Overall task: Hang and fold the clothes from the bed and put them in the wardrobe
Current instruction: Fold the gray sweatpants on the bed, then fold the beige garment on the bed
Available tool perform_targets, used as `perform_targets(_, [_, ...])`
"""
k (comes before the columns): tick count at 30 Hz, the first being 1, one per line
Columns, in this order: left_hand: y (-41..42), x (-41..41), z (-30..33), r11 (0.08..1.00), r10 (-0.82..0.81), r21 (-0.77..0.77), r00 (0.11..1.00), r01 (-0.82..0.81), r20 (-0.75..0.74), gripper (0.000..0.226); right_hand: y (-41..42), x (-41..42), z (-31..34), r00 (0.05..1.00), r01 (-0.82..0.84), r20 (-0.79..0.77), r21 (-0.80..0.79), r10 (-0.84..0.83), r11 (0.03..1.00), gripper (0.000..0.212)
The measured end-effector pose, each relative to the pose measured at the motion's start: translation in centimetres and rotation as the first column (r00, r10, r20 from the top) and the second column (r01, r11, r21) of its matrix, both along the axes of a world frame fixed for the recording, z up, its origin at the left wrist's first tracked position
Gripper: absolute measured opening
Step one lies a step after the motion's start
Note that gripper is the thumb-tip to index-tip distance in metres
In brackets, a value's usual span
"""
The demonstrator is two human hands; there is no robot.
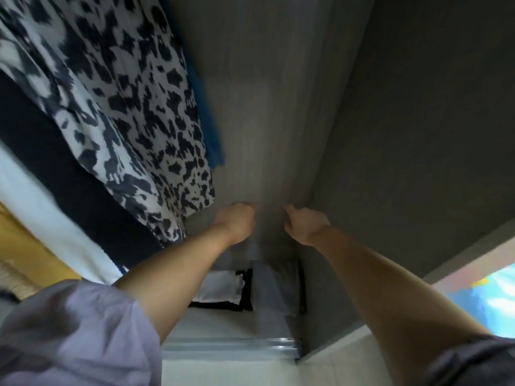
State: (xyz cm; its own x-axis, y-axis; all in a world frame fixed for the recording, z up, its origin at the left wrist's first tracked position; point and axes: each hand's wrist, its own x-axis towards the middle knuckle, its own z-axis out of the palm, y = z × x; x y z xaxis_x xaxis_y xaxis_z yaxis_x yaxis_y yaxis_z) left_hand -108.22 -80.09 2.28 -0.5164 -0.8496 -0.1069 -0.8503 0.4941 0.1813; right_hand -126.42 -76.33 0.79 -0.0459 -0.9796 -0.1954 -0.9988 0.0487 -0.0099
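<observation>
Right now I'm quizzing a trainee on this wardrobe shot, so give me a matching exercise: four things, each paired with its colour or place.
Things:
1. patterned garment
2. garment behind it
3. left hand
4. folded items

Descriptions:
A. teal blue
B. low in the wardrobe, beneath the arms
C. black and white blotches
D. raised beside the patterned hem

Pairs: 1-C, 2-A, 3-D, 4-B

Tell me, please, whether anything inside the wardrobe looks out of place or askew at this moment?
Nothing stands out. The black-and-white patterned garment hangs at the left beside dark, white and yellow clothes. Both hands, left hand and right hand, reach toward the grey back panel; motion blur hides what they hold, if anything.
</observation>
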Motion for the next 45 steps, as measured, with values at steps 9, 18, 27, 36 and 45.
perform_targets(9, [2.3,4.9,2.5,0.952,-0.280,-0.113,0.959,0.284,0.047,0.039,7.4,5.3,2.7,0.962,0.275,0.020,-0.093,-0.274,0.957,0.037])
perform_targets(18, [12.3,-0.5,2.1,0.749,-0.647,-0.149,0.761,0.645,0.044,0.034,23.0,6.8,2.3,0.806,0.589,-0.034,-0.056,-0.592,0.806,0.030])
perform_targets(27, [31.2,-13.3,2.4,0.392,-0.913,-0.118,0.401,0.913,0.071,0.027,46.6,0.9,3.4,0.464,0.885,-0.045,-0.015,-0.885,0.465,0.030])
perform_targets(36, [53.2,-25.1,1.2,0.150,-0.989,-0.090,0.150,0.985,-0.008,0.025,70.4,-5.6,2.9,0.147,0.987,-0.108,0.082,-0.983,0.138,0.024])
perform_targets(45, [64.5,-33.7,-0.4,0.046,-0.998,-0.013,0.046,0.999,0.036,0.025,82.5,-12.0,0.5,0.037,0.989,-0.111,0.148,-0.993,0.021,0.022])
